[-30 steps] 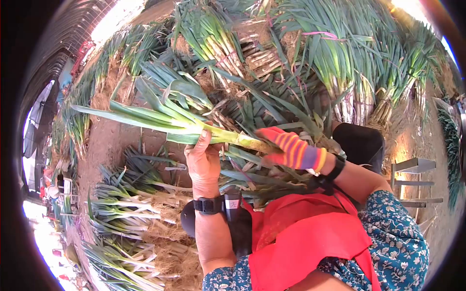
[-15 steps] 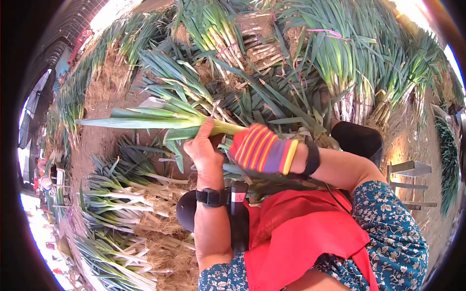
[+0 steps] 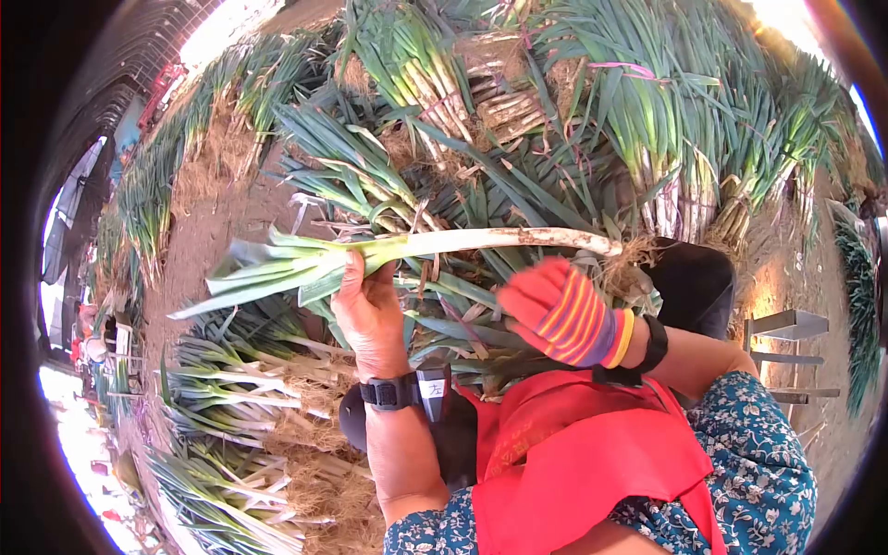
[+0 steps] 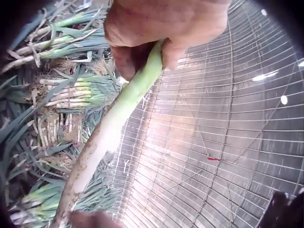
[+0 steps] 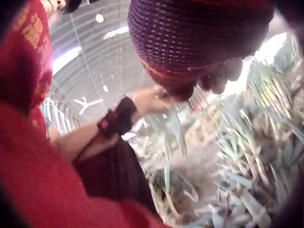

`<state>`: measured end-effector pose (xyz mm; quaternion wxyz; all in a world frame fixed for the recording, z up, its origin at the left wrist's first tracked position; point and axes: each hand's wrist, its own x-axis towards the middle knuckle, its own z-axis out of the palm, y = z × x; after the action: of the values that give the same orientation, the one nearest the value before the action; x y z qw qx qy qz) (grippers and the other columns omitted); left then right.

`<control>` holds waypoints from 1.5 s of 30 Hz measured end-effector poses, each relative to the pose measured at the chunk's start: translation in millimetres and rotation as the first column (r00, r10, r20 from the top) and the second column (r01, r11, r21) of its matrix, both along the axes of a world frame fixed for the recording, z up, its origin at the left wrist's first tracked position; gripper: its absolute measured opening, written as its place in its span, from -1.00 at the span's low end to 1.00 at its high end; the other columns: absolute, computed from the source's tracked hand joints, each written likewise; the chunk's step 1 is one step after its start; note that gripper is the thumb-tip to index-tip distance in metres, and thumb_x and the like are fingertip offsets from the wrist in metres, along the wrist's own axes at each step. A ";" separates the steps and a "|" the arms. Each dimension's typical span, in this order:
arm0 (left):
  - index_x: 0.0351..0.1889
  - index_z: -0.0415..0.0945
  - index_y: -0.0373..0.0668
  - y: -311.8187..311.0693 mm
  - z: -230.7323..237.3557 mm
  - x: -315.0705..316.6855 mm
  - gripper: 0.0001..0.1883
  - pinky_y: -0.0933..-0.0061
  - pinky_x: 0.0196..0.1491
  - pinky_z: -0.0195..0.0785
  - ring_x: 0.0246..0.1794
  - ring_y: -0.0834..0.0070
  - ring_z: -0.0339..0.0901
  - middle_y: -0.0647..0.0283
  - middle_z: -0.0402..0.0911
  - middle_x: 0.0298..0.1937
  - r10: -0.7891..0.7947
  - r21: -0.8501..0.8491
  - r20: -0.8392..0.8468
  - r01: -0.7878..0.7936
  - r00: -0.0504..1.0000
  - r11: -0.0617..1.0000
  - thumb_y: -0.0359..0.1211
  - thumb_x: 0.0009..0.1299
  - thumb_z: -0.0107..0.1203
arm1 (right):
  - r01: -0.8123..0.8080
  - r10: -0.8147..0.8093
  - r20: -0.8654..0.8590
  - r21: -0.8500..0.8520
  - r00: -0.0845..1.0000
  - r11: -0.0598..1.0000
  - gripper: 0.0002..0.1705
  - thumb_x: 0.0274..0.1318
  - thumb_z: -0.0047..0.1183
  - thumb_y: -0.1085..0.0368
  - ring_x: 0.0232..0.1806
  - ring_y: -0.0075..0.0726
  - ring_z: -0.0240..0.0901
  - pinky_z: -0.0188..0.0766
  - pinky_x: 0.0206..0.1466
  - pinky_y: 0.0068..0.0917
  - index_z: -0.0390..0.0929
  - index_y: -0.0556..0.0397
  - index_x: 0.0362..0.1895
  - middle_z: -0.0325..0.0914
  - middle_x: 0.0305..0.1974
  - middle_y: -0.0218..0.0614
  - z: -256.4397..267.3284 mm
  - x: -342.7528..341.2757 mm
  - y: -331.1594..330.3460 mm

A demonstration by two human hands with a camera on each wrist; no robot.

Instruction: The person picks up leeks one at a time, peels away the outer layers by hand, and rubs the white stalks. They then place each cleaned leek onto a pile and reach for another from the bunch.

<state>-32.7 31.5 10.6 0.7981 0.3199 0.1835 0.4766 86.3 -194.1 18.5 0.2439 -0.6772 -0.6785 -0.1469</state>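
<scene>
Leek (image 3: 462,240) aloft, left hand's (image 3: 372,319) fingers pinching it below leaf fan. Right gloved hand (image 3: 569,314) just beside white shank, fingers loosely bent, gripping nothing. Likely light; shank firm, perhaps gritty-slick; leaves tear easily. Best hold: shank.

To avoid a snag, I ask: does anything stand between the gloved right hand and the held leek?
Nothing visible stands between the right hand and the leek; other leeks appear to lie below them.

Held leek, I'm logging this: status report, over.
Left hand gripping leek near its leaves. Right hand, gloved, open near the stem. Nothing visibly blocking.
</scene>
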 end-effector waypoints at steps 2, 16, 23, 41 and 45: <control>-0.07 0.43 -0.29 -2.8 2.3 3.1 -0.70 0.30 -0.01 0.44 -0.13 0.34 0.53 0.16 0.55 -0.14 -0.058 0.066 0.011 0.057 0.998 0.996 -0.32 0.32 0.13 | 0.070 -0.073 0.015 0.169 0.997 0.983 -0.37 -0.31 0.26 0.18 -0.09 -0.01 0.36 0.27 -0.03 -0.17 0.42 0.04 -0.02 0.38 -0.08 -0.17 38.1 6.7 14.4; -0.09 0.39 -0.30 -17.4 10.5 16.0 -0.71 0.14 -0.04 0.48 -0.14 0.16 0.55 0.00 0.55 -0.18 -0.235 0.014 -0.115 0.238 0.965 0.971 -0.41 0.27 0.12 | 0.286 -0.259 -0.189 0.131 0.947 0.949 -0.43 -0.16 0.22 0.18 -0.22 0.02 0.44 0.38 -0.21 -0.17 0.39 0.15 -0.03 0.46 -0.25 -0.04 -63.8 28.4 19.6; -0.04 0.36 -0.29 -19.6 3.4 18.0 -0.64 0.11 -0.02 0.46 -0.08 0.11 0.53 -0.06 0.53 -0.12 -0.369 0.017 -0.127 0.374 0.921 0.927 -0.59 0.17 0.00 | -0.040 0.108 -0.722 0.111 0.684 0.993 -0.42 -0.21 0.28 0.29 -0.16 0.08 0.42 0.39 -0.12 -0.23 0.40 0.09 0.00 0.44 -0.15 -0.07 -13.6 29.0 71.2; -0.11 0.38 -0.33 -27.6 5.3 14.5 -0.74 0.23 -0.22 0.51 -0.27 0.24 0.60 0.04 0.58 -0.21 -0.490 -0.018 -0.363 0.520 0.792 0.854 -0.44 0.28 0.10 | -0.306 0.279 -0.526 0.037 0.803 0.951 -0.56 -0.33 0.33 0.32 -0.28 0.16 0.43 0.36 0.07 -0.19 0.47 0.20 -0.28 0.49 -0.43 -0.05 -4.7 31.8 75.3; -0.11 0.38 -0.34 -27.7 -0.3 16.5 -0.73 0.26 -0.26 0.51 -0.31 0.27 0.59 0.06 0.58 -0.23 -0.470 -0.040 -0.466 0.514 0.749 0.857 -0.43 0.28 0.11 | -0.248 0.261 -0.465 0.090 0.846 0.965 -0.64 -0.29 0.30 0.30 -0.30 0.18 0.40 0.37 0.01 -0.16 0.42 0.16 -0.40 0.47 -0.46 -0.06 -15.3 20.0 71.2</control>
<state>-16.1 3.8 10.3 0.8130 0.4962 0.2543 0.1676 106.3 -122.9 3.2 0.4280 -0.5933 -0.6802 0.0473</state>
